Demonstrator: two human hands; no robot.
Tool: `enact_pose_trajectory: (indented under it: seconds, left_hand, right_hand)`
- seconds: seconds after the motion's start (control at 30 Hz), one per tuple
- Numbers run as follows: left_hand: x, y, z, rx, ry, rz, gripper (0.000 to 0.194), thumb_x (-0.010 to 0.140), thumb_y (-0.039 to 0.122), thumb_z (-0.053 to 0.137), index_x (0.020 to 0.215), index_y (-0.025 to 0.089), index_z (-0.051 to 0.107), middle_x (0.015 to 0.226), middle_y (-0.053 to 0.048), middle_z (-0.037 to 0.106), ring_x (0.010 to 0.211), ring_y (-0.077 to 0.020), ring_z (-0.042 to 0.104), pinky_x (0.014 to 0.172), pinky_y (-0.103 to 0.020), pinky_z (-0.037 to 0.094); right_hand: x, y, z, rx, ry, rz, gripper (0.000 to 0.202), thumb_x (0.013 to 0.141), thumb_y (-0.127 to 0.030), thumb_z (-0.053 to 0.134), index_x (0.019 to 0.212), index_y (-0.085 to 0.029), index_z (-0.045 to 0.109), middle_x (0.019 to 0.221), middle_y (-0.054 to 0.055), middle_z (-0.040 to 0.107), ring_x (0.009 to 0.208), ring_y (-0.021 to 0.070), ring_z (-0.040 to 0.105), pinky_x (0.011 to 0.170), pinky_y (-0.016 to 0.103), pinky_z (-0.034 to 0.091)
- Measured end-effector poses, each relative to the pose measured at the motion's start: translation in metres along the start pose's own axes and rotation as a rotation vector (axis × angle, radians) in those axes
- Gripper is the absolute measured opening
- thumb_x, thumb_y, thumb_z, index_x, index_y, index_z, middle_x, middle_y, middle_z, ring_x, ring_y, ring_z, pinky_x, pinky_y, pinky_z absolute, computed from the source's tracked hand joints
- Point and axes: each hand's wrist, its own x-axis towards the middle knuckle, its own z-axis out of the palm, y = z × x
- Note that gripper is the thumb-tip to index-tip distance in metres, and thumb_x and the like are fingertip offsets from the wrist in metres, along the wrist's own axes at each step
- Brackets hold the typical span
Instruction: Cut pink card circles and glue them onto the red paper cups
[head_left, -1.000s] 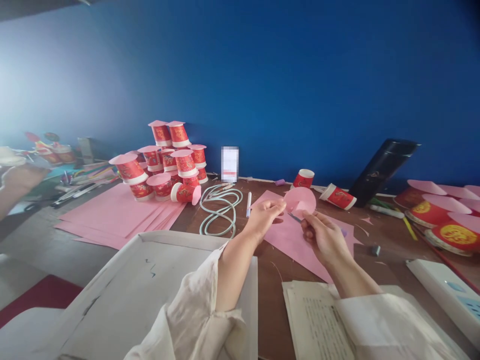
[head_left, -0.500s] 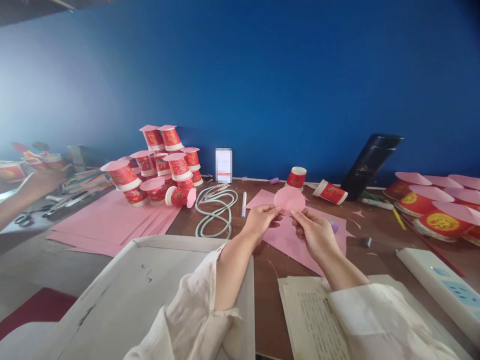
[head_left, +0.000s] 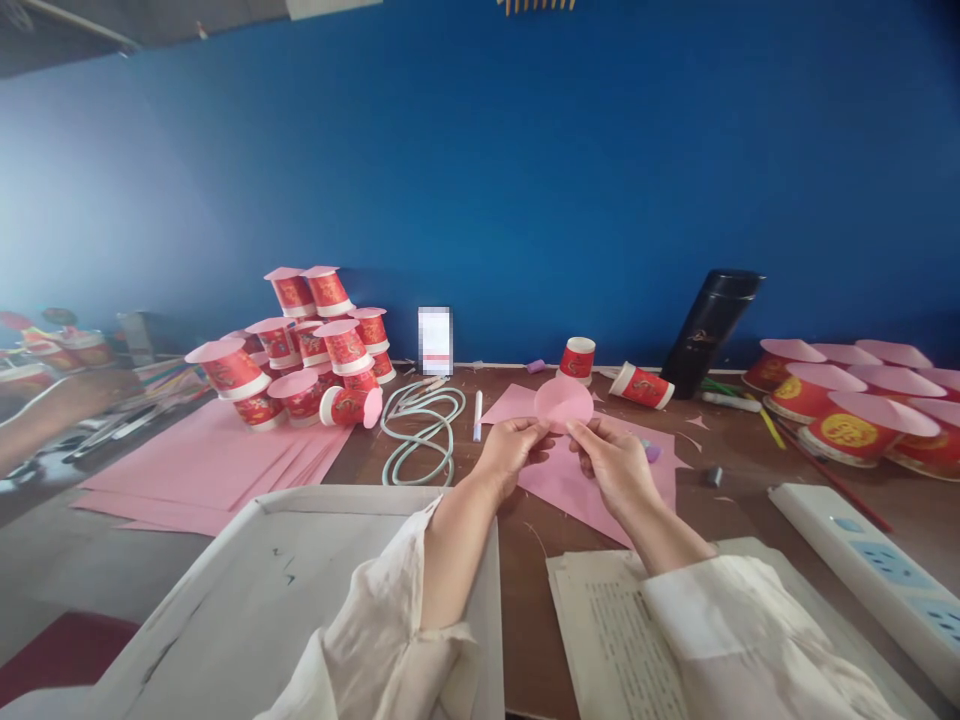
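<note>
While both forearms reach in from the bottom edge, the left hand (head_left: 519, 450) and the right hand (head_left: 613, 462) meet just below and right of the centre of the frame, each with thumb and fingers pinched narrow on the lower edge of a pink paper disc (head_left: 564, 402). The disc is held up, tilted, above a larger pink sheet (head_left: 559, 492) that lies on the brown table (head_left: 523, 590). Beside the right hand a purple item (head_left: 652, 453) shows on that sheet, too small to identify.

Just above the disc in the frame stands an upright red cup (head_left: 576, 361); to its right another red cup (head_left: 643, 387) lies on its side, near a tilted black flask (head_left: 705, 335). Left of the hands are a white pen (head_left: 478, 415) and a coiled pale cable (head_left: 441, 440), with a phone (head_left: 435, 340) upright near the wall. At centre left, stacked red cups (head_left: 346, 348) topped with pink discs rise by a pile of pink sheets (head_left: 172, 460). At the right edge sit red containers (head_left: 847, 432) under pink paper, above a white power strip (head_left: 817, 525). A white tray (head_left: 240, 620) fills the lower left, and printed pages (head_left: 600, 630) lie at lower centre right. Another person's hand (head_left: 97, 395), blurred, shows at the far left.
</note>
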Motion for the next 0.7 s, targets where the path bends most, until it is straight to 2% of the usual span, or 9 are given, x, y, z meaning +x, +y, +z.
enact_pose_trajectory:
  seconds: [0.47,0.7]
  left_hand:
    - [-0.0012,0.0006,0.0014,-0.017,-0.007,-0.027,0.021,0.076,0.031,0.07,0.086,0.012,0.073,0.083,-0.008,0.068,0.073,-0.0116,0.061,0.069,-0.025,0.047]
    - [-0.002,0.0014,0.002,-0.027,-0.006,-0.042,0.024,0.072,0.033,0.074,0.086,0.013,0.074,0.088,-0.01,0.07,0.072,-0.0116,0.06,0.07,-0.026,0.047]
  right_hand:
    - [-0.0025,-0.0039,0.0004,-0.069,0.043,0.021,0.031,0.071,-0.045,0.071,0.064,-0.018,0.059,0.054,-0.001,0.057,0.038,0.0062,0.039,0.038,0.021,0.027]
    - [-0.0045,-0.0062,0.0004,-0.114,0.054,0.022,0.03,0.073,-0.044,0.069,0.066,-0.017,0.059,0.057,-0.001,0.059,0.04,0.0063,0.04,0.039,0.021,0.03]
